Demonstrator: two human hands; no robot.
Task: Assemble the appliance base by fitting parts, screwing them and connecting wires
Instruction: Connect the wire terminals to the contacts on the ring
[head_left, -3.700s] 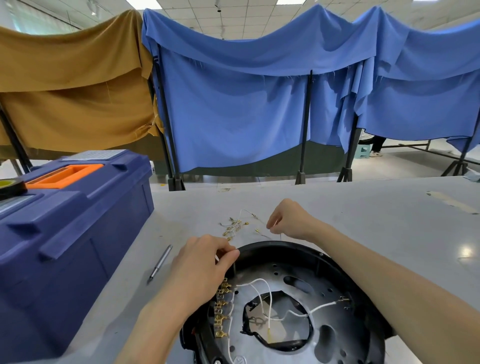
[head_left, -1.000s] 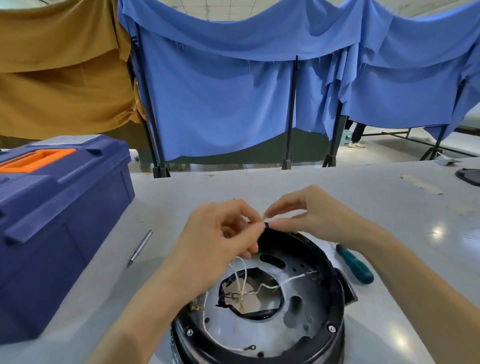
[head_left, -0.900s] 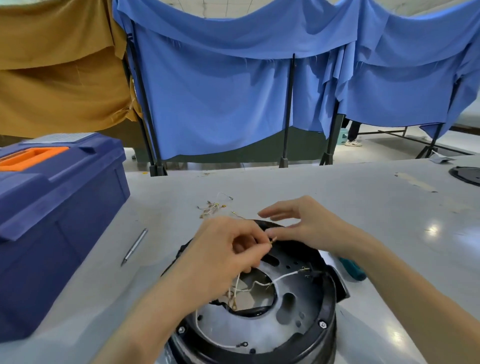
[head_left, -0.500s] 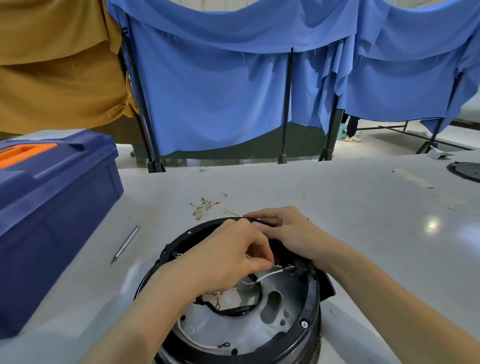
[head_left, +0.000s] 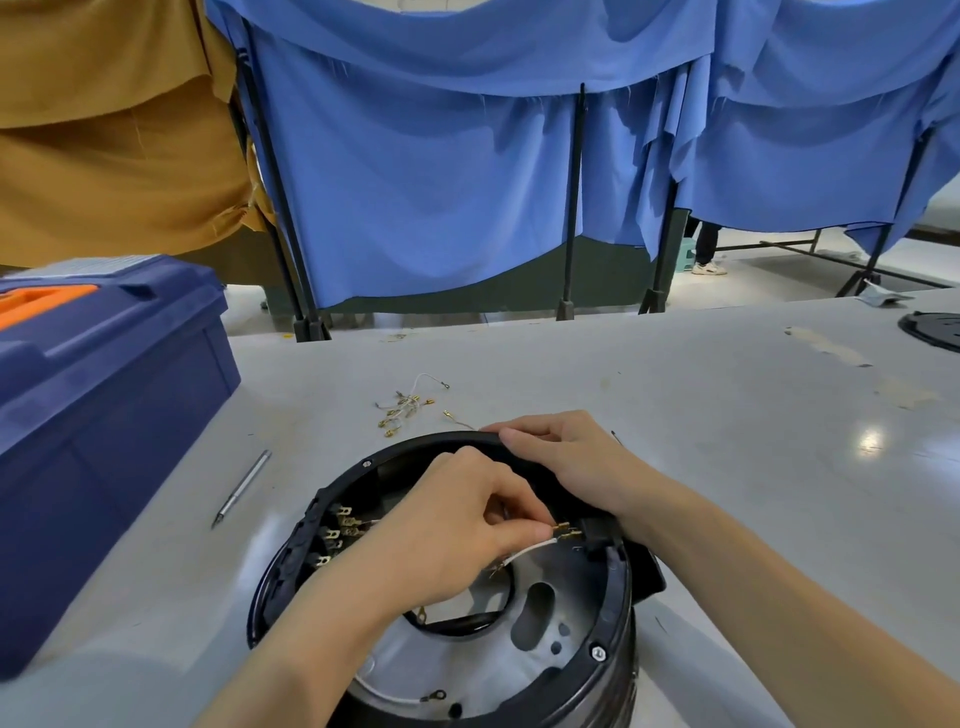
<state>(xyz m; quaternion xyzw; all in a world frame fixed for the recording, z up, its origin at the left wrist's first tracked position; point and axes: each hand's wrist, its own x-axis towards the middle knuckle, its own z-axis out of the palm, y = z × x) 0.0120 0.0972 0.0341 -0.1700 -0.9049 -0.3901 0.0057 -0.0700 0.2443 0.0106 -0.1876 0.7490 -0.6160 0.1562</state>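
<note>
Grey tabletop (head_left: 675, 415): blue plastic toolbox (head_left: 104, 405) left, slim metal pen-like tool (head_left: 243, 488) beside it, loose brass terminals (head_left: 405, 408) mid, round black appliance base (head_left: 615, 613) nearest, black disc (head_left: 932, 332) far rt.

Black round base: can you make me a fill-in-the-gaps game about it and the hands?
The left hand pinches a connector on a ___ wire inside the base.
The right hand grips the base's ___.
The toolbox left of the base is ___ with an orange handle.
Missing words: white; rim; blue.
</note>
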